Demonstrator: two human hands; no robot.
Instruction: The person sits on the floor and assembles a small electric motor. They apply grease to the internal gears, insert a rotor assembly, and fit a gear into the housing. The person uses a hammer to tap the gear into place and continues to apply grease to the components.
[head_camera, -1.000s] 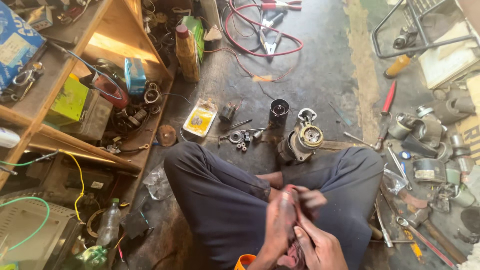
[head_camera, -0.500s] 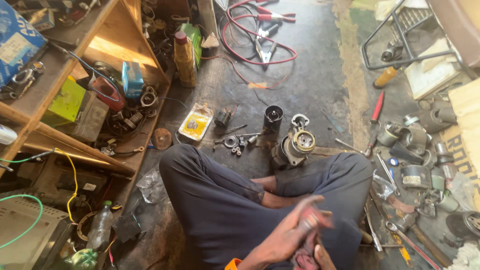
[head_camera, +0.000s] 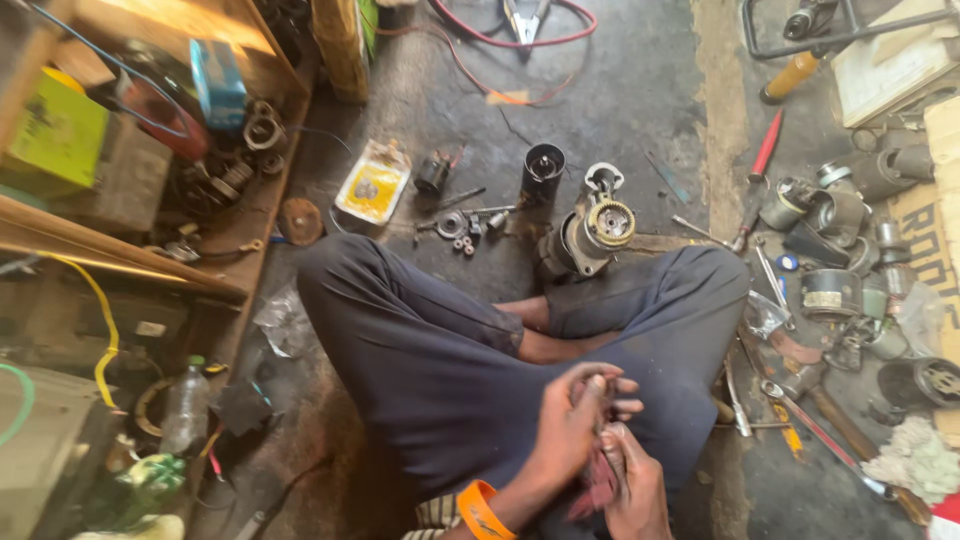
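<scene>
Person was sitting cross-legged on the floor, both hands down low over the lap. The left hand was curled loosely, fingers bent over a reddish rag, and the right hand was closed around the same rag from below. Looked like wiping grime off the fingers; couldn't tell if some small part was tucked inside the cloth. To do that well I'd say work the rag between each finger and keep a clean fold turned out, otherwise the grease just moves around.

The floor was dark, oily concrete. Just past the knees stood a starter motor with its gear end up, a black cylinder housing beside it, and small washers and bolts scattered near a yellow packet. Wrenches and more motor parts were piled on the right, wooden shelves full of junk on the left, red cables up top.
</scene>
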